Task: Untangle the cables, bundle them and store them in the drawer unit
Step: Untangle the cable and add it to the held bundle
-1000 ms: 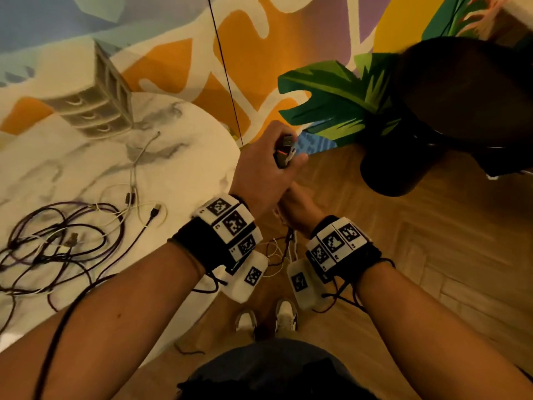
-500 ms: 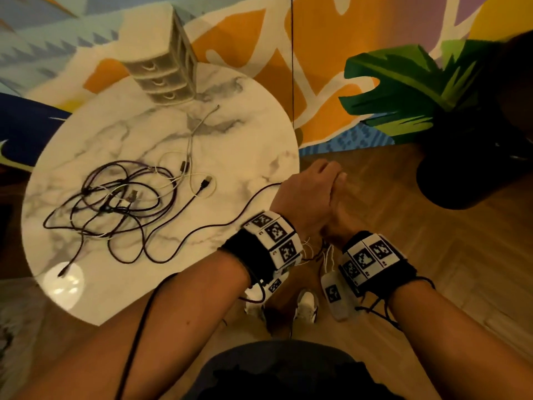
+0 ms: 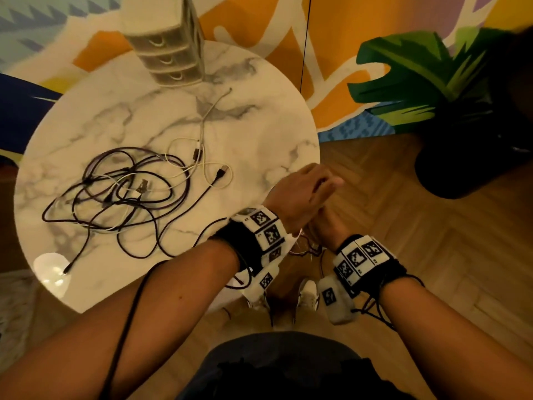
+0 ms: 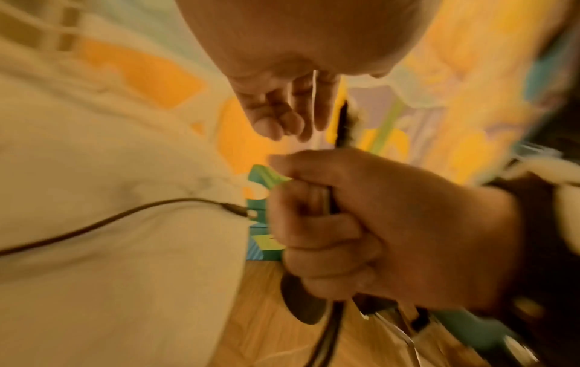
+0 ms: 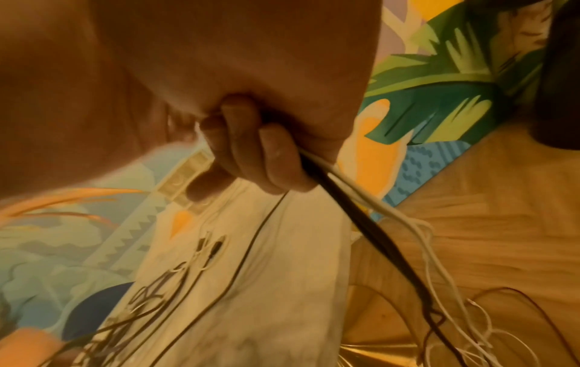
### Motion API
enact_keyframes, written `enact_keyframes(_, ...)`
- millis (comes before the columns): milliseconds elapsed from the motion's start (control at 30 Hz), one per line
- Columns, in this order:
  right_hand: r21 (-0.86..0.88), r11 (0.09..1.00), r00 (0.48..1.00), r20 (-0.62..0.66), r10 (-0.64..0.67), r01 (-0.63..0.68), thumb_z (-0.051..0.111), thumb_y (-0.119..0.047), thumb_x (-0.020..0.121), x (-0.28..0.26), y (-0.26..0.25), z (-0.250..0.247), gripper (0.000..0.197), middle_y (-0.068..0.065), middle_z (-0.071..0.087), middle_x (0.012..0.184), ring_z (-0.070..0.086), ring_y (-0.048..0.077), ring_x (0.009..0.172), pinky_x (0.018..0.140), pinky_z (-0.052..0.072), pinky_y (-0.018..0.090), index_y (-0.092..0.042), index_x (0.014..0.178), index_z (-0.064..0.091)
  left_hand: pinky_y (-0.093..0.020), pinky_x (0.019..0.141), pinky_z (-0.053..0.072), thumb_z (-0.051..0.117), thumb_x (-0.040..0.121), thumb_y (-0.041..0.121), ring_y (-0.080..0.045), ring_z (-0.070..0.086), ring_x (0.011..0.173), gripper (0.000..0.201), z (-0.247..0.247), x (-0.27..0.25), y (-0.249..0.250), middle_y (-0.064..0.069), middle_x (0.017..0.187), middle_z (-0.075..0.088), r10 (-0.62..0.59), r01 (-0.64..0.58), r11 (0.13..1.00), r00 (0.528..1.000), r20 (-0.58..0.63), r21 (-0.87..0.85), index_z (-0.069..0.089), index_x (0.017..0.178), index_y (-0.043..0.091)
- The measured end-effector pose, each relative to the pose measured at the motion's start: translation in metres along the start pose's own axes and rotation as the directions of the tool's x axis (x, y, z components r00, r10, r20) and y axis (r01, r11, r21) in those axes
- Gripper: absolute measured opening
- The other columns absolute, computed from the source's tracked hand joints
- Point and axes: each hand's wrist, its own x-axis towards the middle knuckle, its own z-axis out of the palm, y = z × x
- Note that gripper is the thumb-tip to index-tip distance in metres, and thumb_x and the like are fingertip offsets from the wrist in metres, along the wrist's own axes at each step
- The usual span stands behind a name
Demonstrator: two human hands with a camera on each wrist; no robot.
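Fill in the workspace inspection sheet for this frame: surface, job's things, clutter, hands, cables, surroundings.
Surface: round white marble table.
Job's things: tangle of dark and white cables on the table; small beige three-drawer unit at its far edge, drawers closed.
Clutter: nothing seen.
Hands: left hand has loosely curled fingers, with a thin white strand crossing them; right hand fisted round a bunch of dark and white cables.
Cables: held bunch hangs beside the table.
Surroundings: wooden floor, colourful mural, dark round pot.

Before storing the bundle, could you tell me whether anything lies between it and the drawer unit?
Yes: the tangled cables lie on the table between the bundle in the right hand and the drawer unit.
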Motion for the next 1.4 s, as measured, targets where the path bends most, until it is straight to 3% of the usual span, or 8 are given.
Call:
enact_keyframes(133, 0.056, 0.993, 0.981, -0.160, 0.111, -0.103, 0.029, -0.041, 0.101, 0.016, 0.018, 0.006, 0.066, 0.003, 0.049, 0.049, 0.038, 0.004, 0.031, 0.044, 0.033, 0.021, -0.012, 0.050, 0.060, -0.036, 0.078, 0.042, 0.040, 0.096, 0.045, -0.029, 0.055, 0.097, 0.036, -0.007, -0.004, -0.074, -0.008, 0.109, 0.054, -0.383, 0.363, 0.898, 0.923, 0.034, 0.248, 0.050, 0.107, 0.012)
enact_keyframes(233, 0.132, 0.987, 0.974, -0.194, 0.115, -0.090, 0.029, -0.039, 0.102, 0.018, 0.027, 0.006, 0.064, 0.001, 0.041, 0.043, 0.034, 0.004, 0.030, 0.041, 0.030, 0.019, -0.010, 0.053, 0.058, -0.037, 0.082, 0.042, 0.045, 0.093, 0.044, -0.032, 0.055, 0.106, 0.042, -0.001, -0.023, -0.121, -0.011, 0.119, 0.054, -0.555, 0.388, 0.759, 0.805, 0.208, 0.523, 0.047, 0.118, 0.012)
enact_keyframes(567, 0.511, 0.838, 0.959, -0.080, 0.271, -0.194, 0.034, -0.041, 0.100, 0.040, 0.023, 0.048, 0.048, 0.010, 0.071, 0.086, 0.059, 0.014, 0.063, 0.044, 0.033, 0.021, -0.004, 0.105, 0.065, -0.034, 0.073, 0.041, 0.038, 0.098, 0.032, -0.030, 0.058, 0.096, 0.030, -0.004, -0.057, -0.093, -0.011, 0.108, 0.062, -0.299, 0.071, 0.871, 0.861, 0.412, 0.486, 0.059, 0.108, 0.012)
enact_keyframes(733, 0.563, 0.820, 0.965, -0.143, 0.222, -0.106, 0.034, -0.034, 0.101, 0.052, -0.006, 0.044, 0.041, -0.005, 0.055, 0.051, 0.053, 0.010, 0.049, 0.044, 0.023, 0.021, -0.011, 0.085, 0.065, -0.034, 0.076, 0.045, 0.042, 0.097, 0.033, -0.029, 0.060, 0.095, 0.031, -0.021, -0.073, -0.090, -0.009, 0.105, 0.064, -0.238, -0.006, 0.888, 0.849, 0.472, 0.459, 0.062, 0.108, 0.013)
enact_keyframes(933, 0.470, 0.882, 0.991, -0.128, 0.045, 0.021, 0.033, -0.026, 0.101, 0.051, -0.018, 0.059, 0.037, -0.001, 0.046, 0.045, 0.043, 0.015, 0.043, 0.040, 0.022, 0.022, -0.011, 0.086, 0.063, -0.031, 0.077, 0.043, 0.043, 0.094, 0.048, -0.019, 0.056, 0.095, 0.037, -0.042, -0.078, -0.099, -0.001, 0.103, 0.061, -0.289, 0.034, 0.906, 0.778, 0.558, 0.422, 0.064, 0.110, 0.022)
enact_keyframes(1067, 0.414, 0.909, 0.999, 0.004, -0.047, 0.041, 0.035, -0.018, 0.100, 0.043, -0.024, 0.069, 0.037, -0.001, 0.040, 0.037, 0.032, 0.012, 0.033, 0.038, 0.026, 0.018, -0.006, 0.072, 0.058, -0.032, 0.077, 0.044, 0.038, 0.099, 0.035, -0.018, 0.055, 0.084, 0.037, -0.067, -0.061, -0.097, -0.006, 0.096, 0.061, -0.268, 0.248, 0.962, 0.937, 0.223, 0.111, 0.064, 0.101, 0.010)
enact_keyframes(1200, 0.303, 0.951, 0.981, 0.162, -0.108, 0.054, 0.034, -0.017, 0.100, 0.033, -0.032, 0.073, 0.039, -0.003, 0.036, 0.038, 0.028, 0.011, 0.033, 0.038, 0.025, 0.016, -0.005, 0.068, 0.054, -0.025, 0.060, 0.037, 0.045, 0.097, 0.033, -0.011, 0.049, 0.067, 0.028, -0.076, -0.046, -0.094, -0.003, 0.084, 0.059, -0.359, 0.367, 0.927, 0.927, 0.105, -0.071, 0.060, 0.094, 0.009)
enact_keyframes(1400, 0.300, 0.954, 0.975, 0.212, -0.064, -0.003, 0.040, -0.022, 0.099, 0.032, -0.040, 0.070, 0.042, 0.001, 0.035, 0.047, 0.027, 0.012, 0.039, 0.040, 0.020, 0.019, -0.011, 0.059, 0.048, -0.024, 0.067, 0.040, 0.052, 0.093, 0.020, -0.004, 0.050, 0.068, 0.013, -0.079, -0.051, -0.083, 0.009, 0.076, 0.056, -0.348, 0.343, 0.919, 0.937, 0.007, -0.195, 0.063, 0.091, 0.013)
